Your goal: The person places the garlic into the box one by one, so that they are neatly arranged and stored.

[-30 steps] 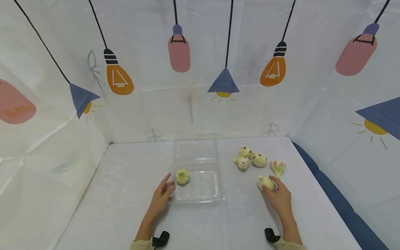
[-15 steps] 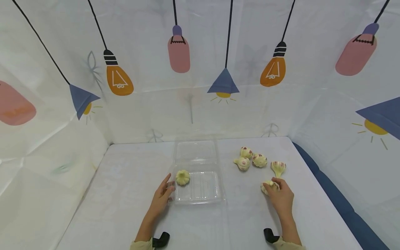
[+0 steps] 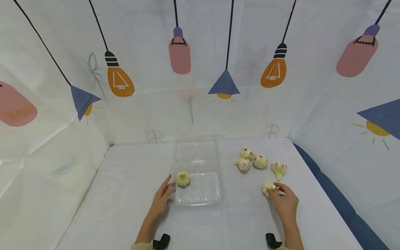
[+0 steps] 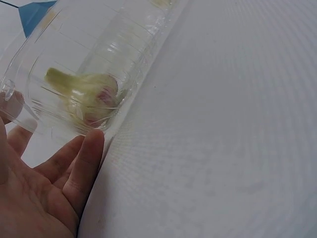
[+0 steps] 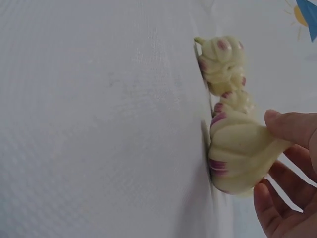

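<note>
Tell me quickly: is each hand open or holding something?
Left hand: open, by the clear container.
Right hand: holding a garlic bulb by its stem.

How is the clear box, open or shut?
Open: the box has its lid folded back behind it, with nothing over the garlic inside.

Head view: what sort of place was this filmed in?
Probably a makeshift recording booth: lamp-printed white sheeting stands on three sides of a white table, with garlic bulbs and an open clear container set out on it.
</note>
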The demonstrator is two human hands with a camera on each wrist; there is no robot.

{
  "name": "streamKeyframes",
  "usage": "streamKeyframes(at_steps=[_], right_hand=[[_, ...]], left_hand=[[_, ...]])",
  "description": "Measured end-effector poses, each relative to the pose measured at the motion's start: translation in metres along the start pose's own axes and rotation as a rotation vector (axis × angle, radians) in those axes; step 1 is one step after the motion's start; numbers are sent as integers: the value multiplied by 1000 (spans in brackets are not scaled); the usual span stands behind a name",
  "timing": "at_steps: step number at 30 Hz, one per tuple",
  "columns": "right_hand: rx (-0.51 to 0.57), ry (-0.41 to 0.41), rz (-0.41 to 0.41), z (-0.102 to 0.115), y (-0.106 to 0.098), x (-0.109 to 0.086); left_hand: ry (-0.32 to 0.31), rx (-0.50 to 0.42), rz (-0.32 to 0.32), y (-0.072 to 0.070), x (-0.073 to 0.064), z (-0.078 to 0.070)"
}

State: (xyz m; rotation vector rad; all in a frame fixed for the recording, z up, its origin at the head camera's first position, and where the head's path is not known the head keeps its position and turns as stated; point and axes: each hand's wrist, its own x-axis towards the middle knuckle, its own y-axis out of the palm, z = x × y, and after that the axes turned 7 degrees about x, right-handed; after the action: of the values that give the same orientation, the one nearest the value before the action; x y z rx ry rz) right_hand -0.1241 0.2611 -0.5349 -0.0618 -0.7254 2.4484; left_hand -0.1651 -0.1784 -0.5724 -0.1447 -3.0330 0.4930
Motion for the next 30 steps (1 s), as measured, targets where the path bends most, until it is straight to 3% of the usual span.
streamKeyframes(at_steps=[8,16,23,30], right_hand=[[16,-58,-33,-8,2,-2],[-14,-149,-2,-5,10,2],[20,-131,90,5,19,1],[58,-162,114,14,32,0]], left_hand=[[14,-5,-2,2,-5,9],[35,-25,10,2,-3,9],[30,-13,1,2,-1,8],[34,-19,11,1,0,8]])
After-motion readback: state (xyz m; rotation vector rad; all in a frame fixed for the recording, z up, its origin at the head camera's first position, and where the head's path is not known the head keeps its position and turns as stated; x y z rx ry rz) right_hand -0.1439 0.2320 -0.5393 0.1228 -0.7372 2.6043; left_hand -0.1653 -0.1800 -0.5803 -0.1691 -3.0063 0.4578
